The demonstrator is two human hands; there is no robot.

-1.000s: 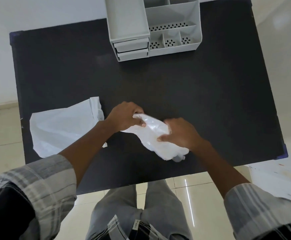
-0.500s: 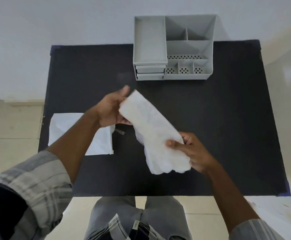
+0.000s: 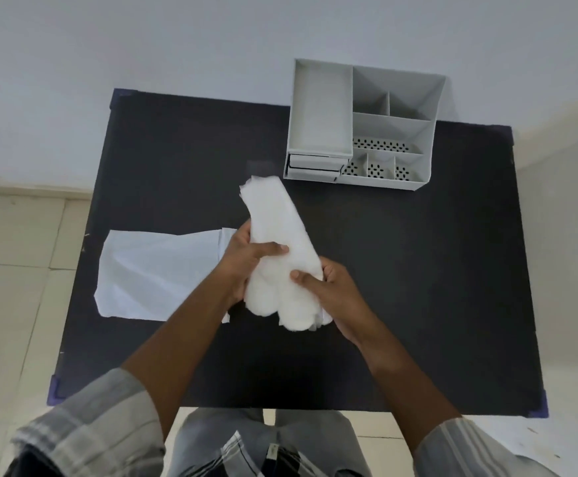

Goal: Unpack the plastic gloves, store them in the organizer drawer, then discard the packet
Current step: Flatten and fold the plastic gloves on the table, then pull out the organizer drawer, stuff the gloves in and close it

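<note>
A folded white stack of plastic gloves (image 3: 275, 222) is held above the middle of the black table (image 3: 418, 270), pointing up toward the organizer. My left hand (image 3: 246, 259) grips the stack's middle from the left, thumb across its front. My right hand (image 3: 332, 290) grips its lower end from the right. The empty white packet (image 3: 156, 270) lies flat on the table's left side. The grey organizer (image 3: 363, 125) stands at the table's far edge, with two shut drawers (image 3: 315, 168) stacked at its front left.
The organizer's top holds an open tray and several compartments, some with perforated floors. A white wall runs behind the table. Tiled floor lies on both sides, and a white sheet (image 3: 535, 442) lies on the floor at the lower right.
My left hand slid from the stack's top end down to its middle. The stack now stands more upright, and both hands sit closer together.
</note>
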